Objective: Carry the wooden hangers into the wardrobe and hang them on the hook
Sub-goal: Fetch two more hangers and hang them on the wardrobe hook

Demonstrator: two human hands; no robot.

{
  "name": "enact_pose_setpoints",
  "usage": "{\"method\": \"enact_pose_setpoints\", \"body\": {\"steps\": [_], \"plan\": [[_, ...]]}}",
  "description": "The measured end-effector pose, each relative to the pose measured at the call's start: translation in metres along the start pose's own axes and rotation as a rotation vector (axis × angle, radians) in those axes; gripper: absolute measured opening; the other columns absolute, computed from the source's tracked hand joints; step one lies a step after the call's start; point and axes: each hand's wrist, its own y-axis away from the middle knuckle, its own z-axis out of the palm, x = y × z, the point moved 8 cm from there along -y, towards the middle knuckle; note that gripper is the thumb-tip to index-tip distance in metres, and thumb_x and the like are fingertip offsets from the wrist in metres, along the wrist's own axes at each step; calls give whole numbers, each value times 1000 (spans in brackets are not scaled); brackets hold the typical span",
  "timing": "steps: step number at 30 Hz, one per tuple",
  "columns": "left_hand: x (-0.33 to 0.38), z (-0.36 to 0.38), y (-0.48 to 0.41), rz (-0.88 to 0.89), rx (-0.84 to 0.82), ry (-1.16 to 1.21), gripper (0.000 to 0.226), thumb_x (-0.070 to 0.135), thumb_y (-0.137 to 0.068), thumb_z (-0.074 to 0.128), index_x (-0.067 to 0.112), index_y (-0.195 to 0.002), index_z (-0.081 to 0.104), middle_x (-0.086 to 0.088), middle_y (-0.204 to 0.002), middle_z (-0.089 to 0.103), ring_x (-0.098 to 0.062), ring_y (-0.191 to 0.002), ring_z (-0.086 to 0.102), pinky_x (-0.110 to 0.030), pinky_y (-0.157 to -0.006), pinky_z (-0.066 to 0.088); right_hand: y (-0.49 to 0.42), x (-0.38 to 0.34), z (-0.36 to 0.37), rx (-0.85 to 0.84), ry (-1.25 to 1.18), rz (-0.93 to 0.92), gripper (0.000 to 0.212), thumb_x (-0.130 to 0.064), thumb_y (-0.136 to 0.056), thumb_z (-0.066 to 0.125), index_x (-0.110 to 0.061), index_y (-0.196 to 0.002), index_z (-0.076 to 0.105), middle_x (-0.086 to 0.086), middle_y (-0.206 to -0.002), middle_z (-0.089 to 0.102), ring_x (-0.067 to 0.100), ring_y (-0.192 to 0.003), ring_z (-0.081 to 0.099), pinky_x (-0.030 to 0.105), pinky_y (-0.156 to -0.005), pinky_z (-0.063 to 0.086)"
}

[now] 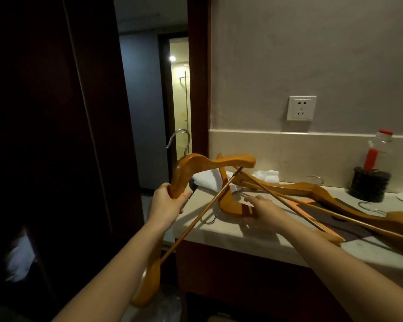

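My left hand (166, 201) grips an orange wooden hanger (196, 163) by its shoulder and holds it up off the counter, its metal hook (179, 138) pointing up. My right hand (263, 206) reaches over the counter with fingers spread, holding nothing, its fingertips next to a second wooden hanger (230, 203) that lies there. Two more wooden hangers (312, 194) lie overlapping further right on the counter. The dark wardrobe (56, 135) stands at the left; its hook is not visible.
The pale stone countertop (219, 231) carries folded white towels (207, 180), a dark holder with a red-capped bottle (370, 180) and a dark mat. A wall socket (301, 108) sits above. An open doorway (179, 101) leads to a lit room behind.
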Motion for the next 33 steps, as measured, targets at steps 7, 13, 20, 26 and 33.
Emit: {"method": "enact_pose_setpoints", "body": {"steps": [7, 13, 20, 26, 33], "plan": [[-3, 4, 0, -24, -4, 143, 21, 30, -87, 61, 16, -101, 53, 2, -74, 58, -11, -63, 57, -19, -55, 42, -13, 3, 18, 31, 19, 37, 43, -31, -79, 64, -31, -117, 46, -3, -114, 62, 20, -107, 59, 37, -89, 52], [-5, -6, -1, -30, 21, 236, 12, 28, -88, 60, 23, -78, 55, 2, -70, 57, -9, -60, 55, -19, -54, 40, -12, 4, 4, 163, 119, 3, 26, -31, -85, 58, -29, -111, 54, -3, -108, 64, 18, -100, 61, 33, -85, 52], [3, -22, -2, -10, 165, 244, 18, 30, -88, 60, 12, -87, 58, 1, -71, 57, -16, -68, 58, -29, -66, 47, 2, 16, -38, 402, 38, 7, 26, -35, -89, 57, -25, -112, 54, -3, -107, 64, 19, -99, 63, 28, -73, 50], [14, -24, 0, -7, 199, 324, 17, 28, -89, 58, 24, -74, 53, 1, -69, 55, -15, -64, 55, -34, -71, 47, 17, 38, -81, 568, -115, 87, 15, -28, -91, 54, -23, -105, 53, 0, -83, 63, 21, -76, 62, 39, -66, 53], [24, -10, 6, -90, 164, 417, 13, 29, -89, 59, 18, -81, 56, 0, -71, 56, -14, -65, 53, -34, -73, 47, 33, 20, -124, 559, -750, 41, 10, -21, -94, 50, -15, -91, 58, 3, -81, 57, 18, -73, 54, 28, -67, 46]]}}
